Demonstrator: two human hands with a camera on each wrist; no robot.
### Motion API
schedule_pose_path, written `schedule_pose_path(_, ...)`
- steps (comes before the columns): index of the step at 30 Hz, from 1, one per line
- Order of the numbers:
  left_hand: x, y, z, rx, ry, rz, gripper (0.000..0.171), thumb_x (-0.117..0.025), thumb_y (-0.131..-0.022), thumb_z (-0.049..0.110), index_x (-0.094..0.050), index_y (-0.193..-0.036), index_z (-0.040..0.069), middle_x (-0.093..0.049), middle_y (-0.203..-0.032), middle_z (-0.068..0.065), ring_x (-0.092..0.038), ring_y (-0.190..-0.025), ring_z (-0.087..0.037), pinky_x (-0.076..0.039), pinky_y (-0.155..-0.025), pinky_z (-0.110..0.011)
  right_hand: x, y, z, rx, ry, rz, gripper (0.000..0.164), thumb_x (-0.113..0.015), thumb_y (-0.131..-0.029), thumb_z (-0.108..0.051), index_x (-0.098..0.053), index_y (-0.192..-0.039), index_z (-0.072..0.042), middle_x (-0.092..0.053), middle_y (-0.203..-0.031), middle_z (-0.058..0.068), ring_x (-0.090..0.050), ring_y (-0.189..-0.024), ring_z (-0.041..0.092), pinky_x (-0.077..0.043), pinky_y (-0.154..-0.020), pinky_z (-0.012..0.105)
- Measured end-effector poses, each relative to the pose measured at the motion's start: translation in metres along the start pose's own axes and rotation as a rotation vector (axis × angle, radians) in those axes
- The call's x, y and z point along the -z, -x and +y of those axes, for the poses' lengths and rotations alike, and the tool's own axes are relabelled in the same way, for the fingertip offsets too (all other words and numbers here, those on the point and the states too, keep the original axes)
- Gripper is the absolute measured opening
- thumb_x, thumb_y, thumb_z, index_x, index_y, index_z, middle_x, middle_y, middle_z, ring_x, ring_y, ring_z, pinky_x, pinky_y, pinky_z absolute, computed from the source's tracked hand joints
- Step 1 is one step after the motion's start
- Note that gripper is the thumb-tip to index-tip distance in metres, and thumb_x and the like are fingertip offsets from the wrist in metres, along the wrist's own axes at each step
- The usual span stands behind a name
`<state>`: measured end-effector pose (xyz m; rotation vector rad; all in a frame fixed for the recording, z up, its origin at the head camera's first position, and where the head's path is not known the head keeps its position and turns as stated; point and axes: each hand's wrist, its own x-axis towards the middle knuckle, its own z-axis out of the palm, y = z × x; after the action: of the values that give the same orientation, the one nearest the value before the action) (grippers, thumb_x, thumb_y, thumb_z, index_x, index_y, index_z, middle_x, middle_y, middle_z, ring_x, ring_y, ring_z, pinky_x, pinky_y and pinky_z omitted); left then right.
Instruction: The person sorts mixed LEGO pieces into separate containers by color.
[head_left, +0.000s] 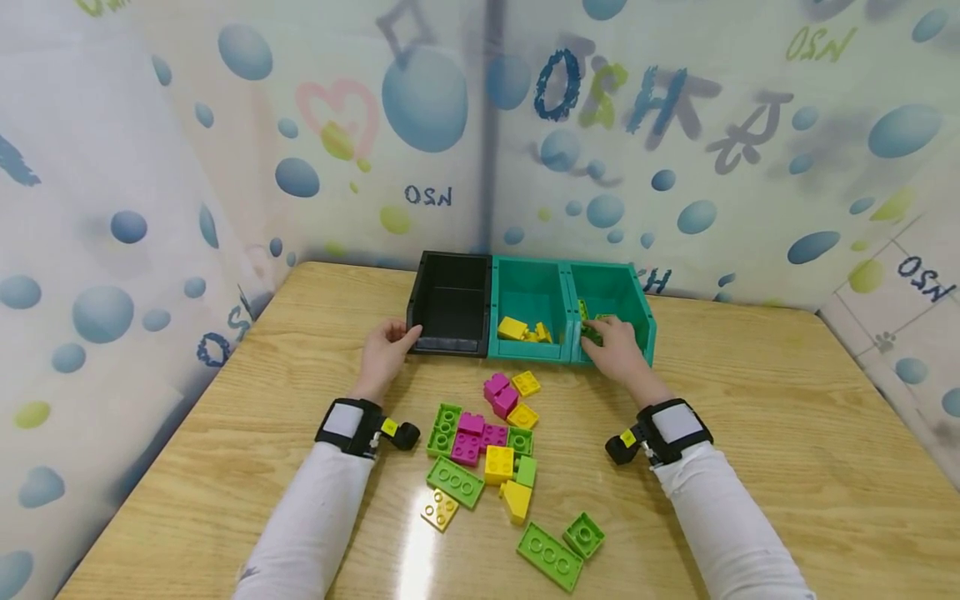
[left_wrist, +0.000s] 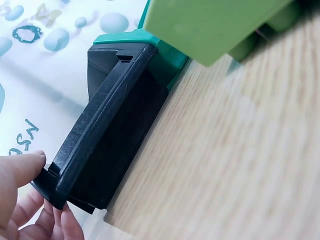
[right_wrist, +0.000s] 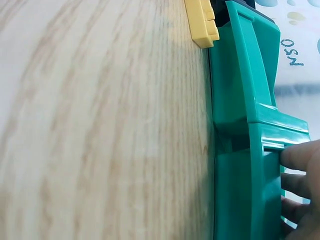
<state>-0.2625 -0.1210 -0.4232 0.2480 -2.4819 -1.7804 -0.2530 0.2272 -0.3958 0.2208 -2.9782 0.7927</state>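
Observation:
My left hand (head_left: 386, 354) pinches the front left corner of the black bin (head_left: 450, 343); in the left wrist view its thumb lies over the rim with fingers beneath. Joined to that bin are a middle teal bin (head_left: 528, 350) with several yellow bricks (head_left: 517, 329) in it and a right teal bin (head_left: 647, 321). My right hand (head_left: 618, 346) reaches over the front of the right teal bin, fingers down inside by green bricks (head_left: 592, 333). In the right wrist view these fingers (right_wrist: 297, 185) lie behind the front wall; I cannot tell whether they hold a brick.
In front of the bins, magenta bricks (head_left: 471, 437), yellow bricks (head_left: 498, 465) and green bricks (head_left: 456, 482) lie loose on the wooden table (head_left: 712, 375). A long green brick (head_left: 550, 557) is nearest the front. A patterned curtain (head_left: 465, 125) hangs close behind the bins.

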Motion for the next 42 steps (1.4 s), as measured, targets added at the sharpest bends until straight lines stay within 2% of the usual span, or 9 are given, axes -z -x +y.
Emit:
schedule_pose_path(4,0.0,0.001,0.001,0.0,-0.003,0.0,0.027,-0.061,-0.092,0.03,-0.055,-0.098,0.004,-0.046,-0.084,-0.002,-0.045,-0.073,-0.015,-0.039,-0.06,-0.023,0.0,0.001,0.002,0.013,-0.016,0.004,0.045,-0.047,-0.097,-0.018,-0.045,-0.134,0.008,-0.041,-0.136,0.032,-0.032,-0.126,0.047,-0.028,-0.104,0.057)
schedule_pose_path(9,0.0,0.001,0.002,0.0,0.009,0.002,0.027,-0.061,-0.092,0.03,-0.055,-0.098,0.004,-0.046,-0.085,-0.003,-0.045,-0.073,-0.015,-0.039,-0.06,-0.023,0.003,0.007,0.004,0.048,-0.087,0.028,0.046,-0.051,-0.096,-0.018,-0.044,-0.135,0.006,-0.043,-0.137,0.029,-0.032,-0.129,0.046,-0.028,-0.105,0.057)
schedule_pose_path(17,0.0,0.0,0.003,-0.006,0.001,0.008,0.027,-0.062,-0.092,0.029,-0.055,-0.097,0.003,-0.046,-0.085,-0.004,-0.045,-0.075,-0.016,-0.039,-0.061,-0.023,0.009,0.021,0.003,0.127,-0.207,0.126,0.033,-0.056,-0.094,-0.012,-0.056,-0.122,0.005,-0.051,-0.128,0.026,-0.041,-0.123,0.042,-0.032,-0.103,0.057)
schedule_pose_path(21,-0.001,0.0,0.004,-0.009,0.003,0.013,0.026,-0.062,-0.092,0.028,-0.055,-0.096,0.003,-0.046,-0.083,-0.003,-0.044,-0.074,-0.016,-0.038,-0.061,-0.024,0.012,0.032,-0.002,0.132,-0.255,0.131,0.031,-0.056,-0.094,-0.011,-0.056,-0.121,0.005,-0.051,-0.125,0.025,-0.045,-0.119,0.04,-0.037,-0.1,0.055)
schedule_pose_path(24,-0.001,0.001,0.004,-0.011,0.012,0.007,0.026,-0.062,-0.092,0.028,-0.055,-0.095,0.003,-0.046,-0.082,-0.003,-0.045,-0.072,-0.015,-0.039,-0.06,-0.023,0.014,0.044,-0.01,0.14,-0.275,0.1,0.031,-0.057,-0.094,-0.011,-0.056,-0.121,0.005,-0.051,-0.124,0.024,-0.048,-0.116,0.039,-0.04,-0.098,0.055)
schedule_pose_path(28,0.0,0.001,0.004,-0.007,0.023,-0.001,0.026,-0.062,-0.092,0.028,-0.055,-0.096,0.004,-0.045,-0.082,-0.003,-0.045,-0.072,-0.014,-0.04,-0.059,-0.022,0.016,0.056,-0.022,0.208,-0.276,0.042,0.028,-0.058,-0.094,-0.01,-0.058,-0.119,0.003,-0.054,-0.122,0.021,-0.053,-0.109,0.037,-0.044,-0.094,0.053)
schedule_pose_path(36,0.0,0.001,0.002,-0.005,0.019,0.004,0.026,-0.062,-0.092,0.028,-0.055,-0.096,0.003,-0.046,-0.083,-0.002,-0.045,-0.072,-0.014,-0.04,-0.06,-0.022,0.026,0.08,-0.042,0.315,-0.234,-0.212,0.027,-0.056,-0.096,-0.016,-0.058,-0.12,-0.004,-0.059,-0.116,0.016,-0.059,-0.102,0.027,-0.049,-0.086,0.044)
schedule_pose_path(42,0.0,0.001,0.001,-0.007,0.016,0.007,0.025,-0.062,-0.092,0.027,-0.055,-0.095,0.003,-0.046,-0.082,-0.002,-0.045,-0.072,-0.014,-0.039,-0.06,-0.022,0.033,0.096,-0.059,0.367,-0.169,-0.3,0.029,-0.056,-0.096,-0.025,-0.058,-0.119,-0.009,-0.06,-0.114,0.01,-0.058,-0.101,0.023,-0.052,-0.081,0.04)
